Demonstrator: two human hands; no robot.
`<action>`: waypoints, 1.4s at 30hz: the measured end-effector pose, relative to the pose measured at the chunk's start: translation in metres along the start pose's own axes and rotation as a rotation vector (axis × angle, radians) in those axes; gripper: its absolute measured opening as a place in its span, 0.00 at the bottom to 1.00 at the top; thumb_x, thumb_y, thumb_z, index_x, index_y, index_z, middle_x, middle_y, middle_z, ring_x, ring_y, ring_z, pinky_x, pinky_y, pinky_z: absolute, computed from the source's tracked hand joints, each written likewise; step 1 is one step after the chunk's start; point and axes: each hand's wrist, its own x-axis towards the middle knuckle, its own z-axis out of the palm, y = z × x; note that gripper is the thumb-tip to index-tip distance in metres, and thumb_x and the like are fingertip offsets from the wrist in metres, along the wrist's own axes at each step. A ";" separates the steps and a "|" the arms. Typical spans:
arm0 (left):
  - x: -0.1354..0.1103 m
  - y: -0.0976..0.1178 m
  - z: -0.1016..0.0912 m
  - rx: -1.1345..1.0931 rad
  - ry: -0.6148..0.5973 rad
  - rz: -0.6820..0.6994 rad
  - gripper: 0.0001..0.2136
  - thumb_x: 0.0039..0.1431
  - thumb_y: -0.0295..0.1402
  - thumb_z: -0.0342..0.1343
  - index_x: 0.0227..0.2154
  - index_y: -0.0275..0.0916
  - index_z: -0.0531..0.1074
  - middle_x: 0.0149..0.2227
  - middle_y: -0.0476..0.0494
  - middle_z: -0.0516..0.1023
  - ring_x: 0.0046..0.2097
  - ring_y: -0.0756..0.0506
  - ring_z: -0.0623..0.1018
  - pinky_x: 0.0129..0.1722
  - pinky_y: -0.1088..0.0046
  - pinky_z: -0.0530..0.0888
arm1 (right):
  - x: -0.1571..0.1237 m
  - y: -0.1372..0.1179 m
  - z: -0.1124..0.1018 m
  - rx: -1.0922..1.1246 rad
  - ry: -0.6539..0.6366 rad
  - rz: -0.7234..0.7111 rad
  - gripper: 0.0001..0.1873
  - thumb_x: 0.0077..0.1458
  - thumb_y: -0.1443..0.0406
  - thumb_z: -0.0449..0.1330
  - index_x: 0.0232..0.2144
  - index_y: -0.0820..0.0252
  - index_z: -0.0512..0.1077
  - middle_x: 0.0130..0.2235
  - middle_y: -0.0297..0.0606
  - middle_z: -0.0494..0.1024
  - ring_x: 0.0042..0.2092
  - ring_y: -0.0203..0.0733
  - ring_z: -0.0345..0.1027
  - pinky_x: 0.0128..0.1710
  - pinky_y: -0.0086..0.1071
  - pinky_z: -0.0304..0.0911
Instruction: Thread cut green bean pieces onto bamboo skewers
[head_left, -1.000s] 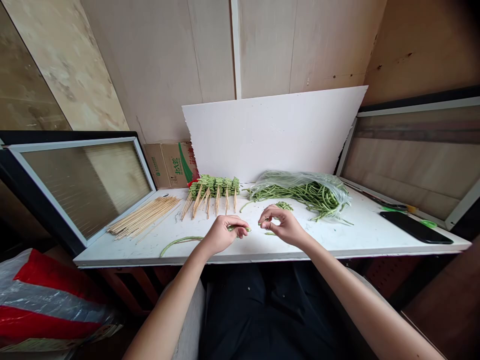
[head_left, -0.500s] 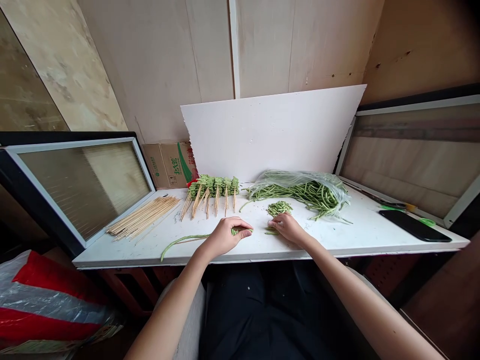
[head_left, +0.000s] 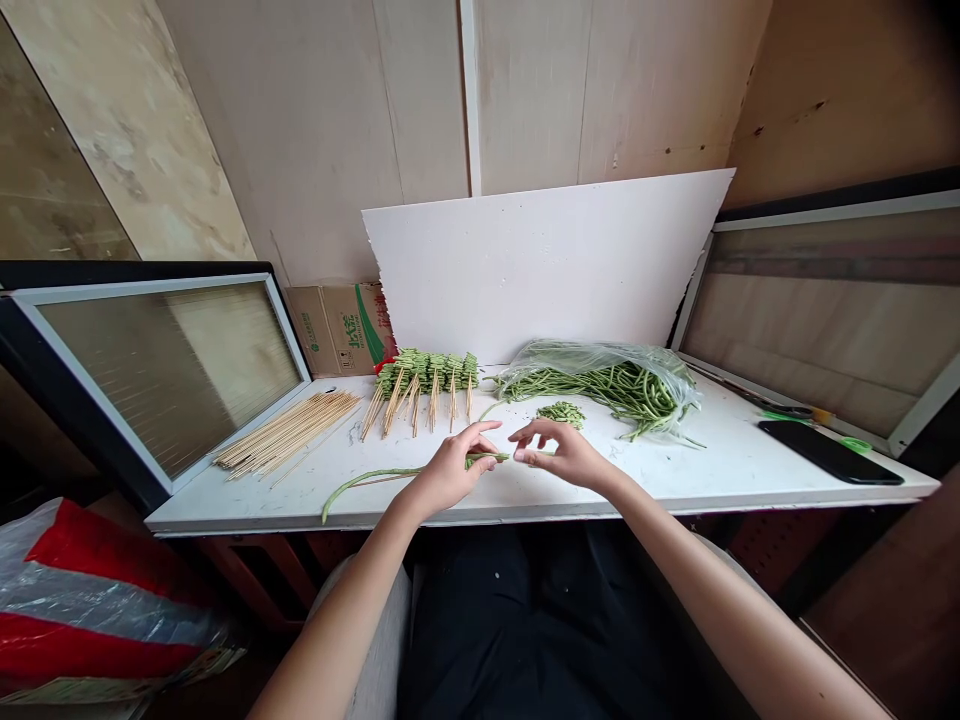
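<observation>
My left hand is closed around a long green bean. The bean's tail curves out to the left over the white table, and its other end sticks out past my fingertips. A thin wooden stick shows beside the tail. Just off that end, my right hand has its thumb and fingers parted, with nothing visible between them. Behind my right hand lies a small heap of short bean pieces, partly covered by the hand.
Bean-loaded skewers stand stacked at the back, left of a plastic bag of long beans. Loose bamboo skewers lie on the left. A black phone rests near the right edge, with scissors behind it.
My right hand has moved left from beside the small heap toward the bean's end, and its fingers have spread. My left hand stays nearly in place, still holding the bean.
</observation>
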 end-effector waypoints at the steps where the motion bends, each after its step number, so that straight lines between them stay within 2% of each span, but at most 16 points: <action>1: 0.000 -0.001 0.001 -0.012 -0.002 0.002 0.27 0.68 0.29 0.58 0.68 0.43 0.65 0.46 0.42 0.84 0.50 0.43 0.83 0.59 0.62 0.75 | 0.000 -0.009 0.004 0.015 -0.016 -0.037 0.24 0.58 0.45 0.70 0.47 0.54 0.82 0.42 0.42 0.85 0.44 0.47 0.77 0.43 0.37 0.70; 4: 0.000 -0.002 0.001 -0.035 -0.013 0.003 0.27 0.67 0.30 0.60 0.68 0.43 0.64 0.47 0.41 0.84 0.52 0.43 0.82 0.59 0.62 0.75 | -0.001 -0.028 0.014 -0.013 -0.006 -0.137 0.19 0.59 0.48 0.70 0.45 0.53 0.83 0.40 0.41 0.85 0.43 0.47 0.76 0.43 0.39 0.70; 8: 0.001 -0.002 -0.002 0.010 0.003 -0.011 0.24 0.67 0.32 0.61 0.65 0.44 0.69 0.47 0.42 0.85 0.51 0.43 0.82 0.58 0.63 0.75 | 0.000 -0.031 0.015 -0.092 0.053 -0.237 0.12 0.66 0.52 0.65 0.42 0.51 0.83 0.39 0.42 0.85 0.44 0.48 0.74 0.46 0.42 0.69; 12: 0.003 -0.006 -0.009 0.132 0.063 -0.049 0.11 0.67 0.35 0.62 0.49 0.42 0.81 0.45 0.41 0.85 0.47 0.42 0.83 0.52 0.65 0.77 | 0.000 -0.027 0.004 -0.111 0.109 -0.190 0.12 0.67 0.53 0.64 0.42 0.51 0.82 0.40 0.42 0.84 0.45 0.49 0.73 0.42 0.41 0.70; 15: 0.005 -0.008 -0.011 0.185 0.120 -0.034 0.06 0.66 0.34 0.63 0.40 0.40 0.84 0.41 0.42 0.85 0.43 0.42 0.82 0.47 0.66 0.77 | -0.001 -0.030 -0.001 -0.116 0.122 -0.168 0.11 0.67 0.54 0.64 0.43 0.52 0.82 0.40 0.42 0.84 0.46 0.49 0.72 0.40 0.40 0.69; 21: 0.004 -0.003 -0.005 0.237 0.190 0.064 0.04 0.62 0.29 0.65 0.38 0.40 0.84 0.39 0.43 0.85 0.41 0.43 0.82 0.46 0.67 0.76 | -0.002 -0.038 0.004 -0.121 0.077 -0.245 0.12 0.65 0.53 0.66 0.42 0.53 0.82 0.39 0.42 0.84 0.44 0.49 0.73 0.46 0.42 0.69; 27: 0.000 0.006 -0.003 0.263 0.221 0.126 0.03 0.62 0.28 0.66 0.36 0.41 0.84 0.37 0.43 0.85 0.39 0.43 0.81 0.44 0.65 0.76 | -0.002 -0.041 0.012 -0.072 0.125 -0.254 0.16 0.63 0.48 0.66 0.41 0.52 0.82 0.37 0.42 0.82 0.43 0.49 0.72 0.44 0.42 0.69; 36: -0.001 0.020 -0.001 0.178 0.155 0.110 0.05 0.64 0.34 0.66 0.38 0.39 0.84 0.37 0.42 0.83 0.37 0.45 0.78 0.40 0.69 0.74 | -0.001 -0.044 0.014 -0.005 0.169 -0.221 0.16 0.67 0.50 0.63 0.37 0.54 0.79 0.36 0.43 0.80 0.41 0.49 0.70 0.43 0.43 0.69; 42: -0.002 0.019 0.003 0.092 0.142 0.110 0.02 0.62 0.29 0.66 0.33 0.39 0.83 0.35 0.43 0.83 0.38 0.45 0.79 0.42 0.69 0.74 | -0.002 -0.049 0.015 0.101 0.143 -0.206 0.15 0.64 0.51 0.66 0.33 0.53 0.80 0.33 0.40 0.80 0.39 0.47 0.70 0.44 0.42 0.68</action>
